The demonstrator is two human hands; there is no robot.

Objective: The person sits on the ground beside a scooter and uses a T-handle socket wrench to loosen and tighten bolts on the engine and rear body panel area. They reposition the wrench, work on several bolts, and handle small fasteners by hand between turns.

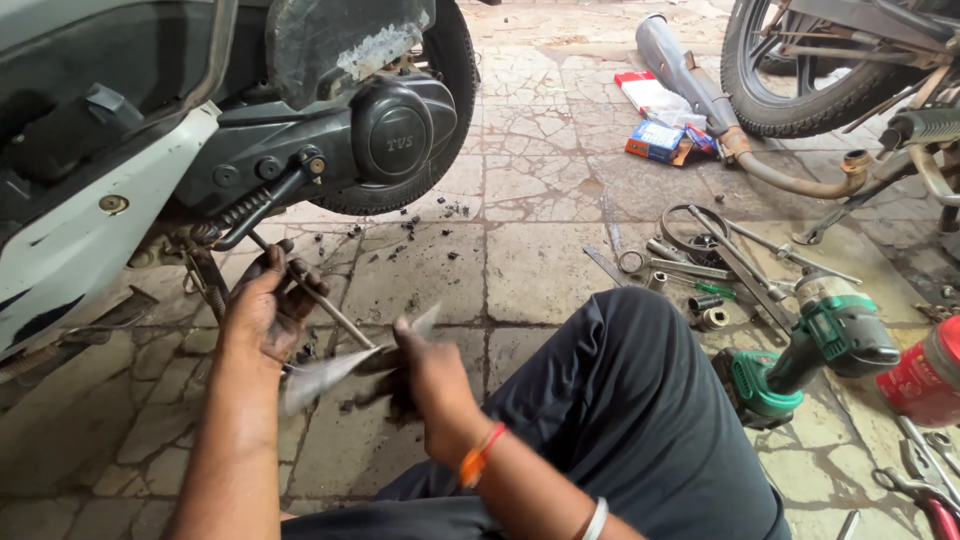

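Note:
My left hand (262, 312) is closed around a thin metal rod (335, 315) that slants down from under the white scooter (70, 230), below its black engine cover (392, 130) and coiled spring (240, 208). My right hand (432, 378) grips a grey sheet (320, 375), blurred by motion, at the rod's lower end. Both hands are dirty with black grime. My dark-trousered knee (620, 400) is raised to the right of the hands.
Black crumbs lie on the cracked stone floor (540, 200) by the rear tyre (455, 70). At right are a green cordless driver (812, 345), loose wrenches and sockets (705, 265), a red can (925, 380), pliers (925, 492), an exhaust pipe (700, 90), small boxes (660, 140) and another wheel (800, 90).

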